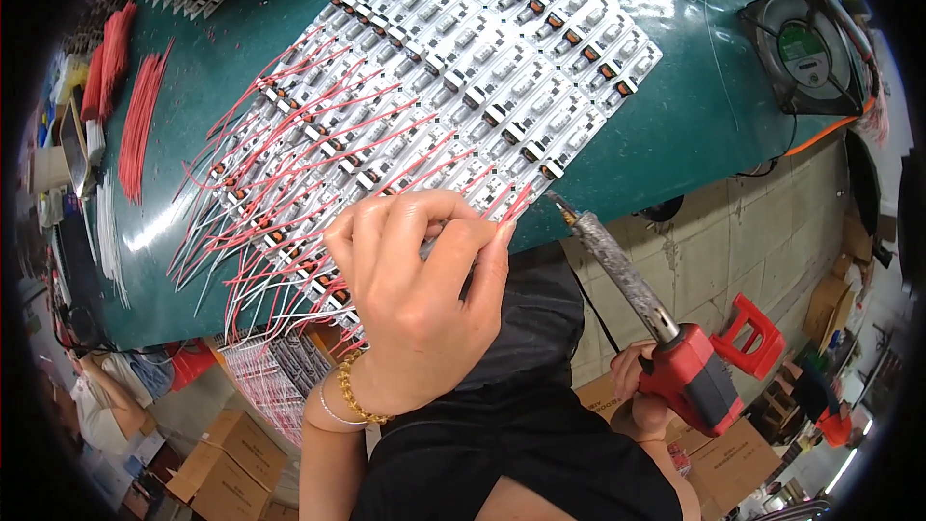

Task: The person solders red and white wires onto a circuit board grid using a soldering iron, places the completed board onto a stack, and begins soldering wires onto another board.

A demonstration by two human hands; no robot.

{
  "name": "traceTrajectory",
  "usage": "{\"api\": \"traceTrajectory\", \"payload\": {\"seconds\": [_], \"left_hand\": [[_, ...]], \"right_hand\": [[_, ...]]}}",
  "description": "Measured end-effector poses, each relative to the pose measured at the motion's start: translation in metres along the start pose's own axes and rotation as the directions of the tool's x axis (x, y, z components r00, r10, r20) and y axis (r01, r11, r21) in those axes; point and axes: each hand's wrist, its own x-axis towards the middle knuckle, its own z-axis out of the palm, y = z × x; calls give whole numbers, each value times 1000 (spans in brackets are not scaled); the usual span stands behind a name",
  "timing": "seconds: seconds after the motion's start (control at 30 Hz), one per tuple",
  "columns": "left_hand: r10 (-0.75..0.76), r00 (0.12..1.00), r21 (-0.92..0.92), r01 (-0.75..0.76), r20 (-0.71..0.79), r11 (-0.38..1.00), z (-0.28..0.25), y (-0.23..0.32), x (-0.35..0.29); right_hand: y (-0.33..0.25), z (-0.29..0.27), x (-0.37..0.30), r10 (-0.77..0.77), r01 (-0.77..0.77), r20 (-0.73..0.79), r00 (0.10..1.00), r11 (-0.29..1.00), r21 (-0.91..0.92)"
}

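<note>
A large white panel of circuit boards [453, 34] lies slanted on the green table, rows of small parts all over it. Over its near edge, my left hand [420, 275] is closed in a pinch on a red wire [519, 205], whose end reaches a board near the right corner. My right hand [639, 391] is wrapped round the red and black handle of a soldering gun [693, 378]. The gun's metal tip points up and left, close to the panel's right corner and the pinched wire. Many red and white wires stand out from the panel's left half.
Bundles of red wires [147, 125] and white wires [109, 241] lie on the table [666, 135] at left. A black fan [805, 50] stands at the right, with an orange cable beside it. More wired panels [275, 376] and a cardboard box [231, 463] sit below the table edge.
</note>
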Motion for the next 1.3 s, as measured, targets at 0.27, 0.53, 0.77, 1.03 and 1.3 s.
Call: {"api": "traceTrajectory", "payload": {"seconds": [0.27, 0.53, 0.77, 1.03, 1.3], "left_hand": [[9, 1000, -11, -9, 2, 1000, 5, -1, 6], [92, 985, -51, -101, -148, 994, -64, -4, 8], [41, 912, 612, 240, -409, 753, -152, -211, 52], [-286, 883, 702, 469, -372, 535, -198, -273, 19], [-413, 889, 696, 424, -198, 579, -262, -302, -64]], "right_hand": [[-17, 5, 12, 99, -98, -7, 995, 991, 93], [7, 3, 47, -480, 331, 260, 838, 825, 458], [-6, 25, 35, -139, 156, -70, 988, 887, 435], [-4, 63, 95, -223, 173, 57, 973, 874, 453], [0, 86, 104, -228, 160, 96, 969, 874, 459]]}}
